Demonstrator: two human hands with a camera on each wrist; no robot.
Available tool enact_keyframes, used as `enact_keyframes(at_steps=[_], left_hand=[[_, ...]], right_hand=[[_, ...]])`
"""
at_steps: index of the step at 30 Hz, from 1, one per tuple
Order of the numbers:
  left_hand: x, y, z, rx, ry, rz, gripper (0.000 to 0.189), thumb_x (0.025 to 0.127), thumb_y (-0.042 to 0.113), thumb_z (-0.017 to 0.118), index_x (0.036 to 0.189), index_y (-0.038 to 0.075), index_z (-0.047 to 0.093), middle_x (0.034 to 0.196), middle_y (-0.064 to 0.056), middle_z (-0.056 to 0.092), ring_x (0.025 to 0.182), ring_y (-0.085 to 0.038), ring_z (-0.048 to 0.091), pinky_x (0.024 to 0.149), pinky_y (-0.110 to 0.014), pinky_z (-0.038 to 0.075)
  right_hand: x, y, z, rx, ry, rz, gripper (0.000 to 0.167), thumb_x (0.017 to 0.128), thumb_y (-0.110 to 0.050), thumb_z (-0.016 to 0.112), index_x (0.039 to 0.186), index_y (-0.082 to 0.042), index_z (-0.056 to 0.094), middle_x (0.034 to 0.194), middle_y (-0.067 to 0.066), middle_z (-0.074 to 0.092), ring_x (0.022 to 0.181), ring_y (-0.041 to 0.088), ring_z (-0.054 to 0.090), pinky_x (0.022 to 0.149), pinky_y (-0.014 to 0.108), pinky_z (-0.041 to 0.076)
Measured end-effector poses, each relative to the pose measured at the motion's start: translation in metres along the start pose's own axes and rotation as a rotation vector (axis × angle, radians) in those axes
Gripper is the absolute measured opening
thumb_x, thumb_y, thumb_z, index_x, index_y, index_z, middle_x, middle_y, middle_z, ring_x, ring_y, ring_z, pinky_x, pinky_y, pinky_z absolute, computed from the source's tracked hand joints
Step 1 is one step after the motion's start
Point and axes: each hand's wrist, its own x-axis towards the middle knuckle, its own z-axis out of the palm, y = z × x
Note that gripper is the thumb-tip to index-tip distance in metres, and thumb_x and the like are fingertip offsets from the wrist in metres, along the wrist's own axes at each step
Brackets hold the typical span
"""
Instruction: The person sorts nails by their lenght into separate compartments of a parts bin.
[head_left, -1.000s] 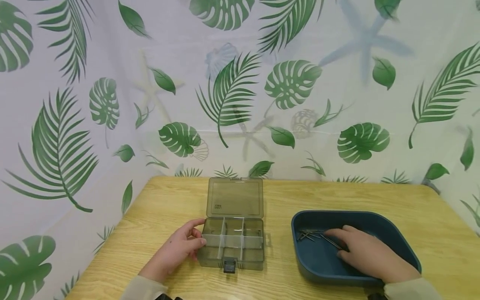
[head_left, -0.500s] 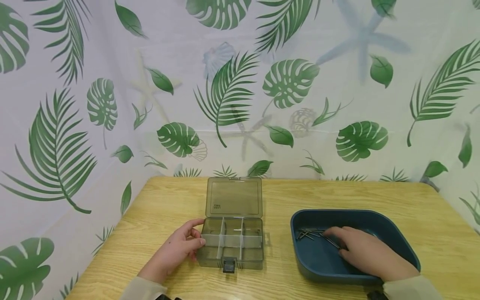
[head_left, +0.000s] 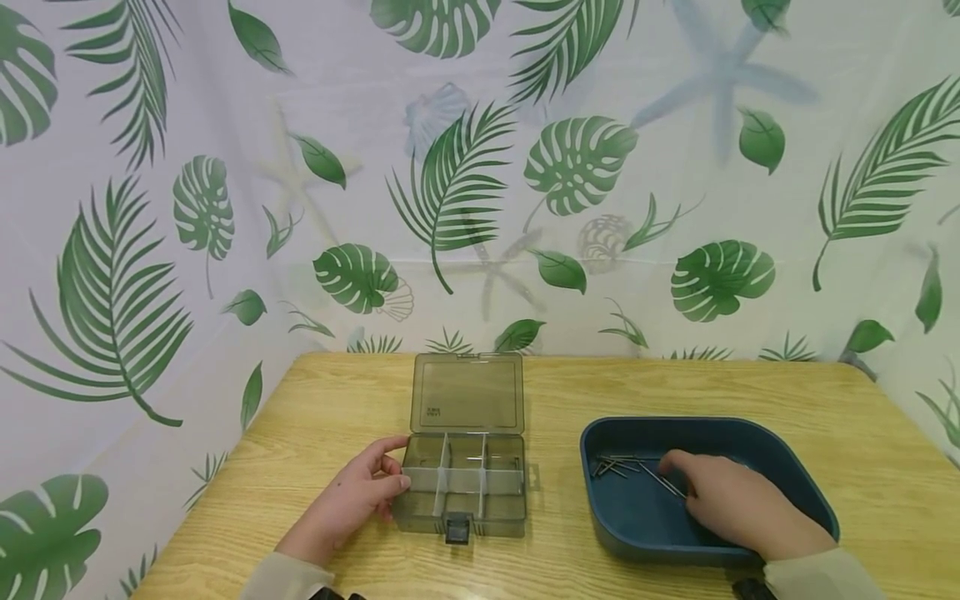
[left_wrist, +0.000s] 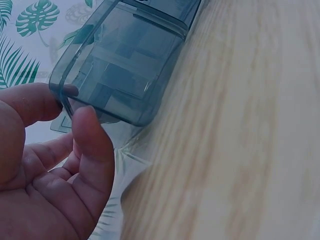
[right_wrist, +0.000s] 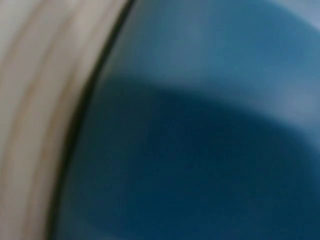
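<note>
On the wooden table (head_left: 555,400), I find a smoky transparent compartment box (head_left: 461,525) left of a dark blue tray (head_left: 652,529), with bare wood between them. The box sits flat with its lid (head_left: 468,396) opened back toward the leaf-printed backdrop (head_left: 480,167); small lettering shows on the lid but is too small for me to read. Pale dividers (head_left: 461,482) part the box into two rows of three compartments. A dark latch (head_left: 458,528) is at the middle of the front wall.

The left hand (head_left: 365,492) grasps the box at its left side: the forefinger bears near the rear corner and the thumb lies on the rim further forward. From the left wrist camera I confirm thumb and forefinger at the edge of the box, the other fingers bent below.

The right hand (head_left: 738,498) is inside the tray, back upward, fingers bent down. Thin metal pins (head_left: 617,467) lie crossed in a loose group at the tray's left rear, and longer ones slant from there to the fingertips. I cannot tell whether this hand grasps a pin; its fingertips are partly hidden. The right wrist camera gives me only blurred blue tray and a strip of table.

Pale sleeves (head_left: 821,575) cover both forearms.
</note>
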Motion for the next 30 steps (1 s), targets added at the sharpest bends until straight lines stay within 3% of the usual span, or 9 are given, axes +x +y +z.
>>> enact_keyframes(at_steps=[12, 16, 22, 30], left_hand=[[0.001, 0.001, 0.000, 0.003, -0.005, -0.003, 0.062, 0.099, 0.010, 0.065, 0.154, 0.006, 0.036, 0.101, -0.012, 0.047, 0.064, -0.016, 0.045, 0.056, -0.035, 0.054], [0.000, 0.001, 0.000, 0.004, -0.006, -0.002, 0.062, 0.099, 0.011, 0.065, 0.154, 0.006, 0.036, 0.101, -0.012, 0.047, 0.066, -0.018, 0.046, 0.056, -0.035, 0.054], [-0.001, 0.000, 0.001, 0.006, -0.004, -0.002, 0.063, 0.099, 0.011, 0.065, 0.154, 0.005, 0.036, 0.102, -0.013, 0.047, 0.067, -0.018, 0.046, 0.056, -0.035, 0.054], [0.000, 0.000, 0.002, 0.001, 0.001, -0.004, 0.063, 0.099, 0.010, 0.064, 0.154, 0.006, 0.036, 0.101, -0.013, 0.047, 0.063, -0.016, 0.045, 0.056, -0.035, 0.054]], right_hand=[[-0.001, 0.002, -0.001, -0.033, -0.003, 0.046, 0.030, 0.089, -0.002, 0.067, 0.116, -0.017, 0.063, 0.089, 0.000, 0.066, 0.071, 0.015, 0.056, 0.058, 0.039, 0.048], [-0.001, 0.002, -0.001, -0.043, 0.001, 0.042, 0.027, 0.089, -0.002, 0.066, 0.112, -0.016, 0.063, 0.083, -0.002, 0.063, 0.068, 0.016, 0.053, 0.057, 0.038, 0.046], [0.000, 0.000, -0.003, -0.008, 0.006, 0.010, 0.026, 0.089, -0.002, 0.065, 0.110, -0.017, 0.064, 0.093, -0.002, 0.065, 0.076, 0.014, 0.057, 0.063, 0.040, 0.051], [-0.006, -0.012, -0.012, 0.106, 0.103, -0.066, 0.033, 0.093, -0.001, 0.058, 0.122, -0.015, 0.063, 0.078, -0.004, 0.052, 0.065, 0.015, 0.048, 0.058, 0.034, 0.039]])
